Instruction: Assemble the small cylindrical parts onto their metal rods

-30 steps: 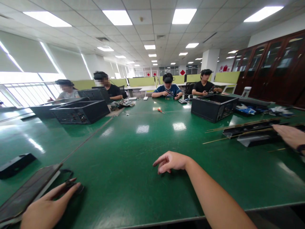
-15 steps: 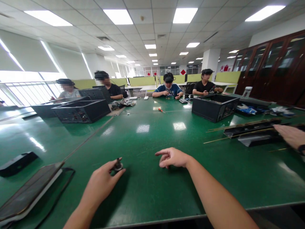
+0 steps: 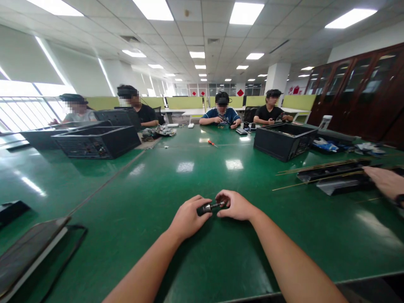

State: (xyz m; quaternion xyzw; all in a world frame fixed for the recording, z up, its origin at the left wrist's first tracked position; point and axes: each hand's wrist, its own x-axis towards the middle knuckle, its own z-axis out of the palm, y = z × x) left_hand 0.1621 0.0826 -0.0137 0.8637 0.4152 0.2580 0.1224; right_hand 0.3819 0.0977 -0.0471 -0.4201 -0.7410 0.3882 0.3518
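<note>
Cylindrical tool (image 3: 207, 208), dark-bodied with a silvery collar and a thin shaft, lies roughly level just above the green tabletop (image 3: 142, 252), between the two hands. The left hand (image 3: 188, 216) pinches its thick body between thumb and fingers, seemingly so the shaft stays exposed. That shaft points into the curl of the right hand (image 3: 237, 206), whose thumb and fingers bend around its end; whether they press on it I cannot tell. Bringing it midway in front of the body probably lets both hands meet over it. Farther off, an orange-handled screwdriver (image 3: 212, 143) rests on the table, well apart from the grip, and a black computer case (image 3: 277, 147) stands to the right.
</note>
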